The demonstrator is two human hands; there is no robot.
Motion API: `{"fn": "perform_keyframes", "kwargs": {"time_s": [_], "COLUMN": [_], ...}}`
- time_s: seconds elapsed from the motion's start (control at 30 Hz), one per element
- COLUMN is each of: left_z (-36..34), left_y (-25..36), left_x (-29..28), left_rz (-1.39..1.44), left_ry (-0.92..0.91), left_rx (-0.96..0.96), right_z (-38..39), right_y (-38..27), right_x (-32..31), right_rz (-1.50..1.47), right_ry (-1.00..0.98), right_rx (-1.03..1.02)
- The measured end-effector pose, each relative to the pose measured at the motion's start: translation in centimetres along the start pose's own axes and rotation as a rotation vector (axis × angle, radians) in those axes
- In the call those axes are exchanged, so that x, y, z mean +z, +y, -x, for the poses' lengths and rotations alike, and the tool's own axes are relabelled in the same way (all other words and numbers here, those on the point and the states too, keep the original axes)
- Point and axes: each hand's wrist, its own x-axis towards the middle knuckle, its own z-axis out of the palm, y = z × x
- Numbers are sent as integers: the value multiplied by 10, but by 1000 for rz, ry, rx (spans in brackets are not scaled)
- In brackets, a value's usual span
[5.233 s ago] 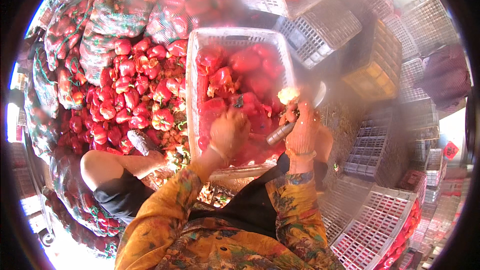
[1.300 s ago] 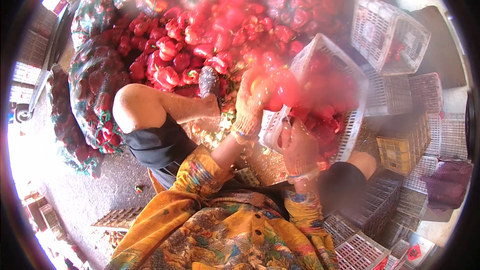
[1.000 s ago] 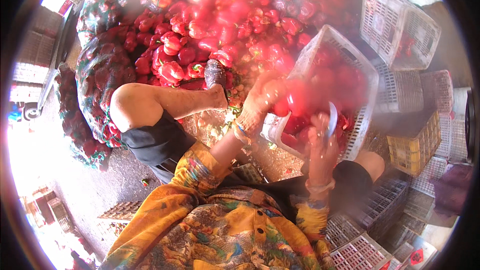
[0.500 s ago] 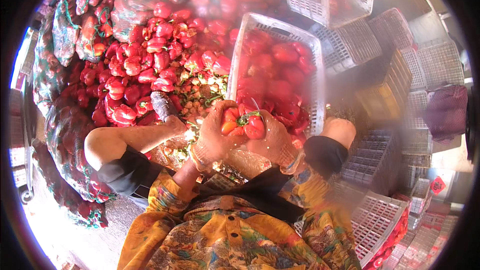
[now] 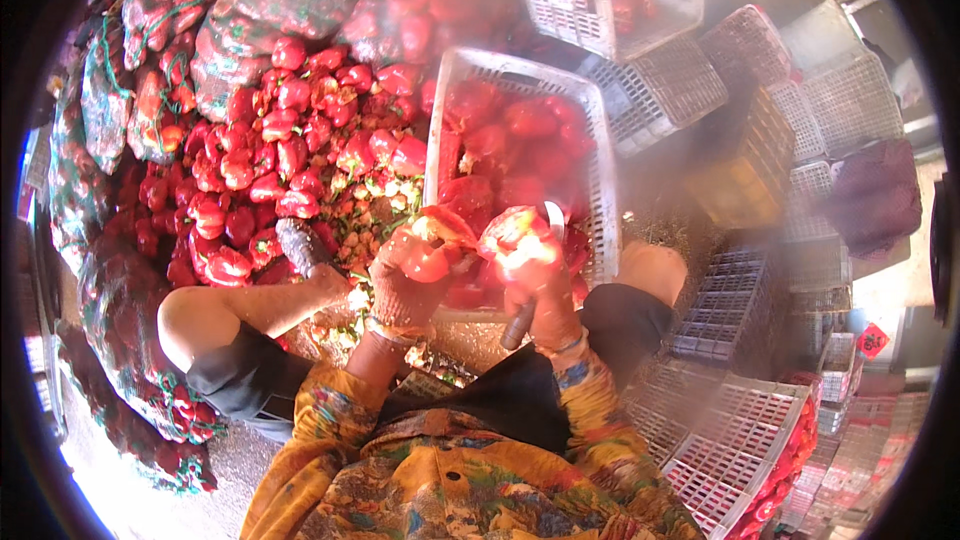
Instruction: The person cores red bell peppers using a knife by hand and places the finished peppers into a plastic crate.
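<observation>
Crates (image 5: 725,305) bkgd, pepper halves (image 5: 520,235) in fingers (image 5: 398,252)

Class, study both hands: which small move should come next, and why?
Probably the left hand should lower its pepper piece into the white crate: the piece looks split open, and red peppers fill the crate right by the hands.

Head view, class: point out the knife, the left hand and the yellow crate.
Knife (image 5: 518,326): head view, on its handle.
Left hand (image 5: 406,286): head view, back of the hand.
Yellow crate (image 5: 744,178): head view, on its wall.
</observation>
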Motion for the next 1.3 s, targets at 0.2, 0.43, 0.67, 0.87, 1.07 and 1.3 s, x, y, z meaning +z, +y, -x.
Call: {"fn": "perform_keyframes", "kwargs": {"time_s": [0.2,0.43,0.67,0.87,1.07,1.3], "left_z": [-9,-2,9,14,4,15], "left_y": [27,19,26,18,2,-2], "left_x": [-10,26,25,32,17,31], "left_rz": [-22,-452,-1639,-1843,-779,-704], "left_ry": [-3,-113,-35,-209,-200,-33], "left_rx": [135,362,665,785,441,213], "right_z": [-30,-73,-30,-22,-16,-20], "right_y": [-65,-62,-5,-2,25,39], "right_x": [5,-3,53,45,47,42], "right_rz": [673,1034,713,527,218,545], "right_ry": [316,189,-121,-71,42,21], "right_rx": [-304,-404,-293,20,-77,-377]}}
